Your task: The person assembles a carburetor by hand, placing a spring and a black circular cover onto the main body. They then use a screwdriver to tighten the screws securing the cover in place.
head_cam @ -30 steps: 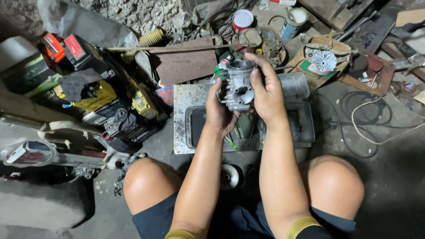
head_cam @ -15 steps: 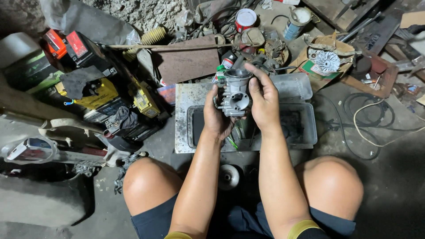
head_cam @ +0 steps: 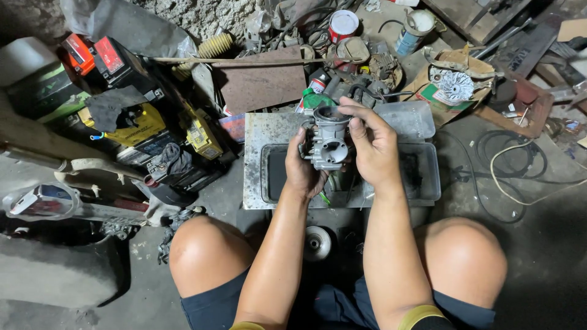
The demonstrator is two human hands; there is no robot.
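One camera only, worn on the person's head. It looks steeply down and a little forward, over the bare knees at the bottom of the frame and along both forearms, which run up from the lower edge to the middle. The left hand (head_cam: 304, 168) and right hand (head_cam: 374, 146) sit near the centre, fairly close to the lens. The cluttered floor fills the rest, reaching a rough wall (head_cam: 202, 15) along the top edge. There is no second view to share any part of the scene.
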